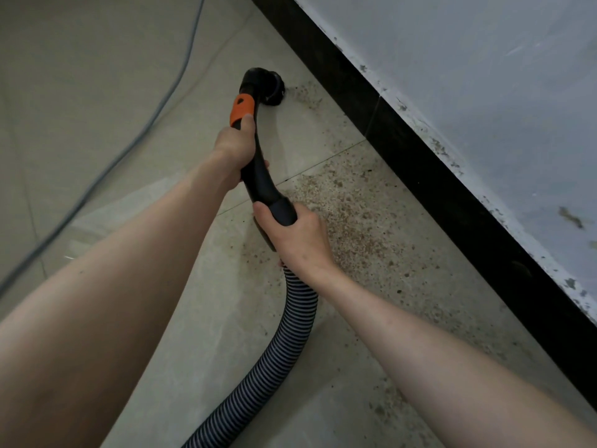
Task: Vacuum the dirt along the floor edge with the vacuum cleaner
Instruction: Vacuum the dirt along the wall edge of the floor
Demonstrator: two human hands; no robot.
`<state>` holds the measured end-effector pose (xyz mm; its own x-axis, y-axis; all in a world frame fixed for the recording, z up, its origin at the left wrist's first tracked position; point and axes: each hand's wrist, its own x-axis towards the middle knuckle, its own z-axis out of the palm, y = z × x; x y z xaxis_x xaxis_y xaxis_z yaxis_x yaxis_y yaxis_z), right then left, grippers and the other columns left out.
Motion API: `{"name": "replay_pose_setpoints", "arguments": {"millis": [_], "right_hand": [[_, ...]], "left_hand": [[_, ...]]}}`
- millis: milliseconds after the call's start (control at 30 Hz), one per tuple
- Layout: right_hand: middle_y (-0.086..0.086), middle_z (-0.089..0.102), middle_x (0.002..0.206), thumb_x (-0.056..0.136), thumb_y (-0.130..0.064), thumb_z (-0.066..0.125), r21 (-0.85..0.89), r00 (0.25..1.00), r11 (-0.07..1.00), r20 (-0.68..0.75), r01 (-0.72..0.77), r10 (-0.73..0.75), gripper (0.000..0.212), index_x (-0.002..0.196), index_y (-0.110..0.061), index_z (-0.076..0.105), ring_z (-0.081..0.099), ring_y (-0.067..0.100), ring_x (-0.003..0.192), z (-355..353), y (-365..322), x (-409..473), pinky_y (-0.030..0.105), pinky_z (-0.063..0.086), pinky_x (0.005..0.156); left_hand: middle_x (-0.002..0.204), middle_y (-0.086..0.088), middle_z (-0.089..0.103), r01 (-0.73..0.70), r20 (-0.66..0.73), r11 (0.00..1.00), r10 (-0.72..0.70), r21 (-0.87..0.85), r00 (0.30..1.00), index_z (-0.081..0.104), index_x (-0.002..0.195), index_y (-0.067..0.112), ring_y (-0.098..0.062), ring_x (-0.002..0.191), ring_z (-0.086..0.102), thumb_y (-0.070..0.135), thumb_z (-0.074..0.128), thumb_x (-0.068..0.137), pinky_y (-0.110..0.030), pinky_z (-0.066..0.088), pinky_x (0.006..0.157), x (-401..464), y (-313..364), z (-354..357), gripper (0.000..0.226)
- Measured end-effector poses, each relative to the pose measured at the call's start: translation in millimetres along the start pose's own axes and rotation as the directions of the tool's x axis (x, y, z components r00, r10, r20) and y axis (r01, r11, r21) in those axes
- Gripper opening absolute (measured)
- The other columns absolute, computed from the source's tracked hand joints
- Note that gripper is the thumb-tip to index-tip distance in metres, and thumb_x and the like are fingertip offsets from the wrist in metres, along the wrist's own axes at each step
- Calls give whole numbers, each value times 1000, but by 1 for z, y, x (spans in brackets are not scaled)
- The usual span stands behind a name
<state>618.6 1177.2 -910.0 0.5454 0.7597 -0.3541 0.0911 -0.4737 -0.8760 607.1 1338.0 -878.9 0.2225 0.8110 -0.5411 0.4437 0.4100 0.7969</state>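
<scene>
Left hand (234, 147) grips the curved black plastic vacuum handle (255, 163) just below its orange slider, right hand (295, 236) grips the cuff above the ribbed grey hose (284, 344), likely steering the round black nozzle (271, 88) onto brown dirt (352, 218) beside the black baseboard (436, 176).

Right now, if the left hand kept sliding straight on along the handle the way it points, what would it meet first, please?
Probably the orange band on the vacuum handle: the left hand already touches its lower edge. Beyond that comes the black nozzle.
</scene>
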Motion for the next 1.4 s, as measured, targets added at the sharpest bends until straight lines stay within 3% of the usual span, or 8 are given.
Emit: {"name": "replay_pose_setpoints", "arguments": {"millis": [600,733,867,1033,1100,1200,1267,1400], "right_hand": [[-4,60,70,71,-71,55,17,998,1000,-60,-11,12,45,78,-26,55,65,24,65,-20,10,-13,43,58,61],[-2,61,69,68,-73,53,34,998,999,-58,-30,32,51,81,-23,58,64,23,61,-25,15,-30,47,58,59],[2,61,68,69,-72,53,39,997,998,-61,-53,55,57,85,-18,60,63,26,60,-28,20,-51,48,57,57],[-4,57,63,73,-70,56,26,996,997,-50,-77,78,48,79,-22,56,58,17,53,-29,25,-77,34,48,50],[-3,58,65,72,-72,54,26,996,997,-43,-78,79,51,80,-21,56,59,18,54,-30,28,-89,34,49,50],[-3,58,66,68,-75,52,22,995,996,-47,-87,88,53,81,-23,55,61,20,56,-34,30,-104,41,55,54],[-3,58,67,72,-71,54,6,995,996,-50,-88,88,47,80,-25,54,62,21,58,-37,32,-114,45,57,57],[-1,60,71,76,-68,56,-43,994,994,-58,-100,97,49,87,-21,56,64,25,65,-43,32,-127,48,57,63]], "left_hand": [[83,-9,51,8,62,1000,-9,20,998,38,114,5,-22,58,55,44,37,100,-30,50,51,-17,3,25,42],[85,-10,53,-3,83,999,-1,53,997,41,113,2,-26,69,58,45,36,99,-40,57,73,-31,-4,31,46],[77,-8,52,-1,111,998,-7,68,994,41,107,3,-23,59,56,45,35,100,-32,53,59,-49,-13,34,43],[93,-14,56,10,124,994,-24,107,992,42,111,1,-28,74,58,46,34,100,-40,55,76,-67,-25,31,47],[97,-16,55,11,129,992,-28,128,991,42,109,2,-30,82,58,48,34,99,-45,53,87,-74,-31,30,48],[96,-15,54,12,142,992,-30,126,989,44,116,-1,-30,83,57,48,33,99,-46,52,89,-88,-39,31,52],[94,-14,54,19,149,990,-40,139,988,45,119,-1,-29,83,56,48,32,100,-43,52,86,-97,-44,32,54],[78,-10,55,67,173,992,-84,103,981,44,115,-1,-25,65,58,48,32,100,-36,55,66,-111,-47,33,52]]}}
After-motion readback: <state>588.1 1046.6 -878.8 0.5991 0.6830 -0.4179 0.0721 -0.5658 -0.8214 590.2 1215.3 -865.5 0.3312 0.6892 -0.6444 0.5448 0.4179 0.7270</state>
